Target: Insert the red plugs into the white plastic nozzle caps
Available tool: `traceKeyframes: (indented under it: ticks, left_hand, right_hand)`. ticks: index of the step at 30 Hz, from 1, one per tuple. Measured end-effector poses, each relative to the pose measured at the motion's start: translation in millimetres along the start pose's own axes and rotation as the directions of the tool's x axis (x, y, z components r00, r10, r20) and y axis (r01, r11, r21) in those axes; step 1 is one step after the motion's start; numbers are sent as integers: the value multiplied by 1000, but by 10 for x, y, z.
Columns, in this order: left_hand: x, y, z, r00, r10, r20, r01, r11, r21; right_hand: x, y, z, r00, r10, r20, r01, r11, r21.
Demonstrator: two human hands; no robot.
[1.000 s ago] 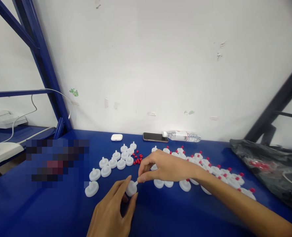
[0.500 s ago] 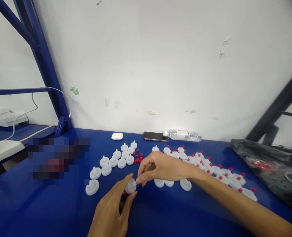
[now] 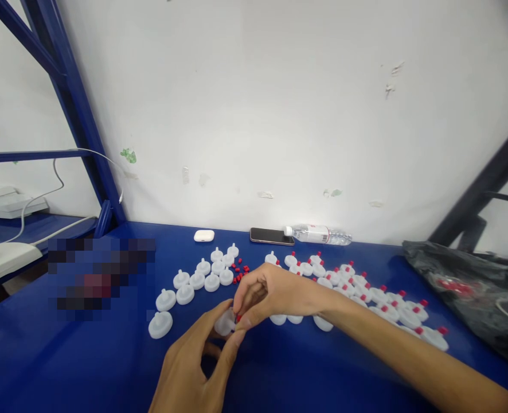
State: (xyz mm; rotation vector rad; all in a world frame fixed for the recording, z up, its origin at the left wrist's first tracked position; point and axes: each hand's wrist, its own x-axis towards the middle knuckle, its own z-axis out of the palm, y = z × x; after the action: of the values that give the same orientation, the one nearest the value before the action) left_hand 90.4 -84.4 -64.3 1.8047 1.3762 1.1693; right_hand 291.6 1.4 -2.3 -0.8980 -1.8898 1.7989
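Between the thumb and fingers of my left hand (image 3: 198, 355) is a round white plastic cap with a spout (image 3: 225, 323), tilted so the spout faces right. My right hand (image 3: 265, 295) pinches a small red cap (image 3: 238, 318) at that spout, the fingertips partly hiding it. Whether the red cap sits on the spout I cannot tell. Several white spouted caps without red tips (image 3: 197, 280) stand to the left. Small loose red caps (image 3: 242, 269) lie behind my right hand. More white caps, most with red tips (image 3: 361, 281), spread out to the right, partly behind my right arm.
A phone (image 3: 272, 236), a lying plastic bottle (image 3: 318, 234) and a white earphone case (image 3: 204, 236) line the wall side of the blue table (image 3: 86, 350). At the right lies a black plastic bag (image 3: 464, 292). Blue metal posts (image 3: 79, 115) rise at the left.
The held white cap has turned slightly and shifted a little left. My right fingers have changed their grip around the spout, and my left thumb has moved up to meet them.
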Motion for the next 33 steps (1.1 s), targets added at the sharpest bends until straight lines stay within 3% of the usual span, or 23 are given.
traceKeyframes:
  ticks: [9, 20, 33]
  left_hand:
    - [-9, -63, 21, 999, 24, 35, -22, 997, -78]
    - [-26, 19, -1, 991, 129, -47, -131, 990, -50]
    - [-27, 77, -9, 983, 180, -46, -183, 980, -81]
  right_hand:
    - [-21, -2, -54, 994, 38, 102, -47, 995, 87]
    - [-33, -31, -16, 997, 41, 72, -45, 997, 57]
    - [-28, -19, -31, 992, 59, 113, -67, 995, 73]
